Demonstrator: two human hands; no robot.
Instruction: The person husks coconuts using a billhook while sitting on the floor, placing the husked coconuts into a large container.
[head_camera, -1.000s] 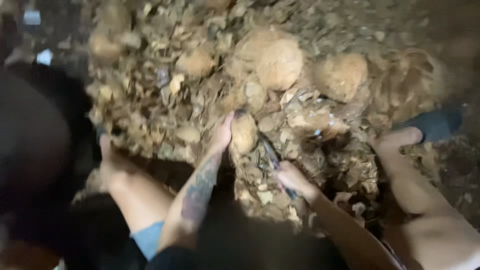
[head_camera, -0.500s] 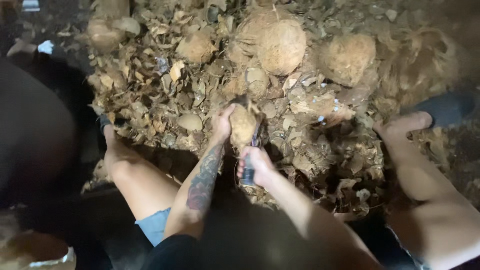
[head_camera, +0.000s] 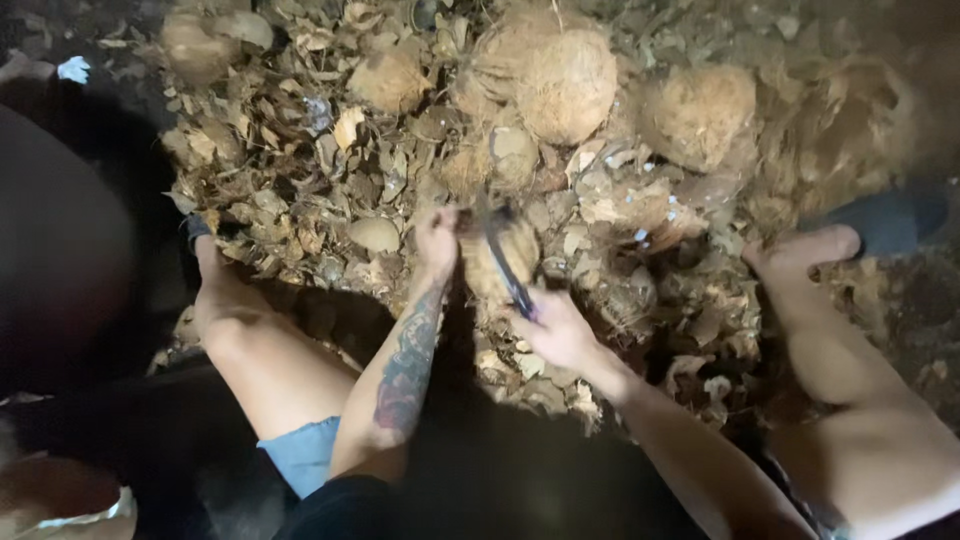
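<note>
Dark ground is lying under us, and across the upper and middle parts of the frame it is carrying a wide heap of dry brown husk scraps and shell chips. We are sitting low, with our bare knees spread to the lower left and lower right of the frame.

Near the centre of the frame, our left hand is closing around the left side of a small brown coconut, holding it against the heap; the forearm below it is carrying a dark tattoo. Our right hand is clenching the handle of a dark-bladed knife, just below and to the right of the coconut. The blade is running up and to the left across the face of the coconut, touching it; its tip is too blurred for us to place exactly.

Above the hands, in the upper centre of the frame, a large round fibrous tan coconut is resting on the scraps. To its right another round husked coconut is sitting, close beside it but apart. A smaller brown coconut is lying to the upper left of centre. Our bare foot in a dark sandal is showing at the right edge.
</note>
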